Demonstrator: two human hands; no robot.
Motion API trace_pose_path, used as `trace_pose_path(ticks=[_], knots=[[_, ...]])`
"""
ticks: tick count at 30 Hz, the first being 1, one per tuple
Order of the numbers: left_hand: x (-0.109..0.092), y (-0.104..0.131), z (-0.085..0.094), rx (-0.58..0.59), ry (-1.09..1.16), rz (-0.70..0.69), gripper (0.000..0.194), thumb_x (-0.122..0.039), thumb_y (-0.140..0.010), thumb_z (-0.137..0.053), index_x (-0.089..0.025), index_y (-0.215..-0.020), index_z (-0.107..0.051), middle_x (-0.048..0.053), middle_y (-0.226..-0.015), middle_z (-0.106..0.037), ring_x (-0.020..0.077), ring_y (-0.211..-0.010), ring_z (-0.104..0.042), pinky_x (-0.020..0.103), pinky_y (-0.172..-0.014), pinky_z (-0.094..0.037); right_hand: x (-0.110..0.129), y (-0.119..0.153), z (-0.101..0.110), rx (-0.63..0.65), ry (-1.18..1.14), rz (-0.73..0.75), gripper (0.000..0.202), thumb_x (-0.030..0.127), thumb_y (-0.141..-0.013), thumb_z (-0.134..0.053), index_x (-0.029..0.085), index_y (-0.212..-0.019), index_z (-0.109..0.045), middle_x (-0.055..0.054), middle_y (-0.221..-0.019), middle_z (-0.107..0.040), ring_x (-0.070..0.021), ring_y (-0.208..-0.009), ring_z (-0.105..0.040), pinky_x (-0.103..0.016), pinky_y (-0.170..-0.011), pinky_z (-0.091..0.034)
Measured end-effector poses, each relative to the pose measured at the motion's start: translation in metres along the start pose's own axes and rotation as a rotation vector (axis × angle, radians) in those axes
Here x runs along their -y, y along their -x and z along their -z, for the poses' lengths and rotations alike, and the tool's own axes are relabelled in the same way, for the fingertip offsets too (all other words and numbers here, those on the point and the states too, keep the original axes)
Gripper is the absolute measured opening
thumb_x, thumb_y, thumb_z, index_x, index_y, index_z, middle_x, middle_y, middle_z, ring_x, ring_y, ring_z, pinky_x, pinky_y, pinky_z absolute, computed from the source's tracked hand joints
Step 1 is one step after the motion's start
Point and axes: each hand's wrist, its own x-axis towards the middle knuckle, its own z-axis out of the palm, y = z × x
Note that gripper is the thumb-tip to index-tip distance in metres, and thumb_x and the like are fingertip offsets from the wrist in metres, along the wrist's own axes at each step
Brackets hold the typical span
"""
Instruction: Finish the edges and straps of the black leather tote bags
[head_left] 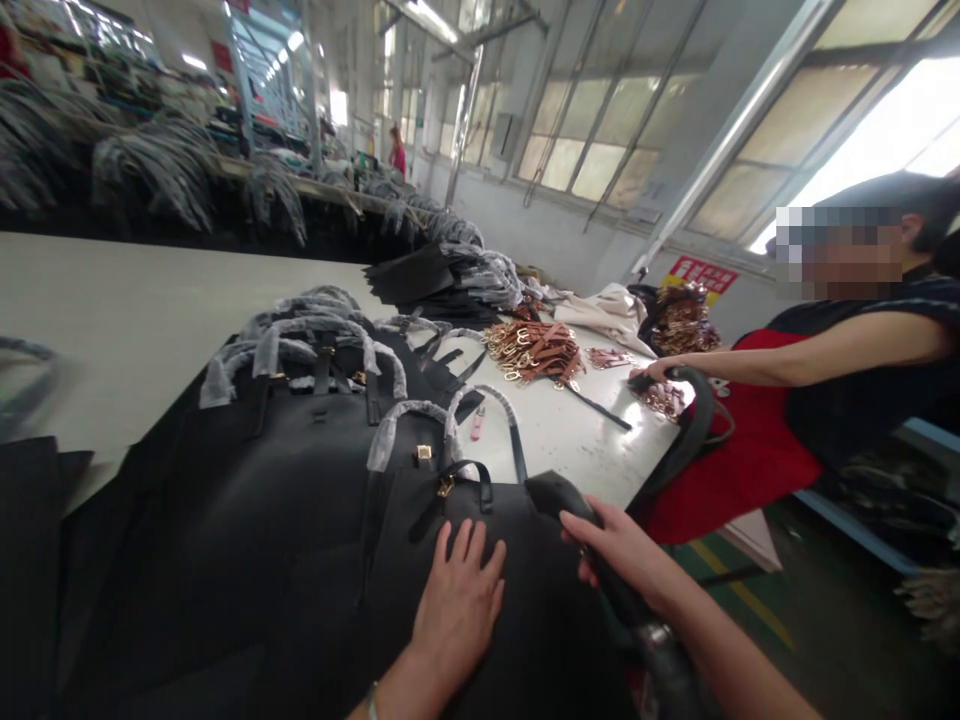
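Note:
My left hand (465, 590) lies flat with its fingers spread on a black handbag (525, 570). The bag's handles (484, 400) are wrapped in clear film and stand up. A gold clasp (424, 454) and a small strap with a gold buckle (445, 487) show near its top edge. In my right hand (611, 545) is a black hose with a flared nozzle (555, 492), fingers wrapped round it. The nozzle points to the upper left, over the bag's top right corner; I cannot tell whether it touches. The hose runs down out of view.
More black bags (300, 480) with wrapped handles lie at the left. Beyond them are a pile of brown straps with gold buckles (532, 350), a pink lighter (478, 423) and stacked black pieces (420, 280). A co-worker (847, 370) at the right holds a black hose (701, 410).

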Motion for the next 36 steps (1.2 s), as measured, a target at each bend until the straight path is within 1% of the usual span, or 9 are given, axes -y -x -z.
trace_pose_path(ticks=[4,7,11,17,21,26,28,32,36], knots=[[-0.010,0.010,-0.007,-0.050,-0.016,0.055,0.036,-0.030,-0.092,-0.050,-0.020,-0.124,-0.061,0.013,-0.127,-0.059,0.0294,-0.123,-0.051,0.055,-0.111,-0.033,0.002,0.013,-0.011,0.204,0.011,-0.033,0.033,0.045,-0.082,-0.063,0.020,-0.101,-0.056,0.003,-0.077,-0.063,-0.0080,-0.040,-0.060,-0.017,-0.034,-0.043],[-0.012,0.012,-0.004,-0.064,0.017,0.040,0.031,-0.026,-0.091,-0.051,-0.019,-0.118,-0.063,0.010,-0.117,-0.062,0.0264,-0.117,-0.054,0.054,-0.112,-0.033,0.005,0.005,-0.025,0.317,0.045,-0.072,0.028,0.042,-0.083,-0.061,0.020,-0.101,-0.056,0.004,-0.077,-0.063,-0.0067,-0.040,-0.059,-0.015,-0.034,-0.043],[-0.010,0.009,0.002,-0.055,0.053,0.016,0.028,-0.026,-0.090,-0.052,-0.020,-0.114,-0.065,0.009,-0.112,-0.063,0.0257,-0.112,-0.056,0.055,-0.112,-0.033,0.016,-0.018,-0.035,0.355,0.073,-0.111,0.027,0.042,-0.082,-0.062,0.020,-0.096,-0.056,0.004,-0.071,-0.062,-0.0077,-0.039,-0.058,-0.017,-0.034,-0.044],[-0.009,0.007,0.003,-0.058,0.070,0.028,0.027,-0.025,-0.089,-0.054,-0.020,-0.112,-0.066,0.009,-0.111,-0.064,0.0260,-0.110,-0.056,0.055,-0.111,-0.034,0.025,-0.025,-0.025,0.406,0.100,-0.157,0.028,0.044,-0.082,-0.064,0.020,-0.095,-0.056,0.003,-0.070,-0.066,-0.0091,-0.038,-0.058,-0.018,-0.034,-0.045],[-0.009,0.007,0.005,-0.044,0.087,0.028,0.026,-0.025,-0.088,-0.055,-0.019,-0.111,-0.066,0.009,-0.110,-0.065,0.0256,-0.109,-0.056,0.055,-0.111,-0.034,0.026,-0.031,-0.027,0.386,0.108,-0.167,0.029,0.044,-0.083,-0.062,0.019,-0.096,-0.056,0.001,-0.069,-0.067,-0.0103,-0.038,-0.058,-0.020,-0.035,-0.046],[-0.009,0.011,0.001,-0.055,0.080,0.033,0.030,-0.025,-0.091,-0.051,-0.018,-0.118,-0.063,0.010,-0.118,-0.064,0.0263,-0.114,-0.056,0.054,-0.112,-0.034,0.031,-0.043,-0.038,0.179,0.106,0.011,0.022,0.042,-0.087,-0.057,0.021,-0.090,-0.051,0.004,-0.074,-0.061,-0.0073,-0.045,-0.059,-0.016,-0.039,-0.045],[-0.008,0.014,-0.006,-0.070,0.061,0.016,0.031,-0.023,-0.092,-0.048,-0.017,-0.120,-0.062,0.011,-0.121,-0.064,0.0266,-0.116,-0.057,0.052,-0.111,-0.036,0.035,-0.037,-0.037,0.174,0.103,0.043,0.023,0.043,-0.088,-0.056,0.021,-0.090,-0.051,0.004,-0.076,-0.061,-0.0075,-0.045,-0.060,-0.016,-0.039,-0.045],[-0.005,0.022,-0.023,-0.085,0.049,-0.075,0.033,-0.012,-0.090,-0.044,-0.015,-0.115,-0.066,0.012,-0.116,-0.068,0.0256,-0.110,-0.062,0.042,-0.104,-0.047,0.042,-0.014,-0.038,0.356,0.108,-0.012,0.020,0.038,-0.084,-0.061,0.019,-0.090,-0.057,0.001,-0.078,-0.066,-0.0093,-0.042,-0.060,-0.017,-0.036,-0.045],[-0.005,0.028,-0.030,-0.160,0.070,-0.101,0.030,-0.009,-0.086,-0.048,-0.013,-0.108,-0.068,0.012,-0.107,-0.071,0.0237,-0.101,-0.065,0.037,-0.098,-0.051,0.043,-0.004,-0.054,0.517,0.147,-0.055,0.012,0.028,-0.082,-0.059,0.020,-0.090,-0.059,0.004,-0.065,-0.064,-0.0095,-0.041,-0.059,-0.016,-0.036,-0.045]])
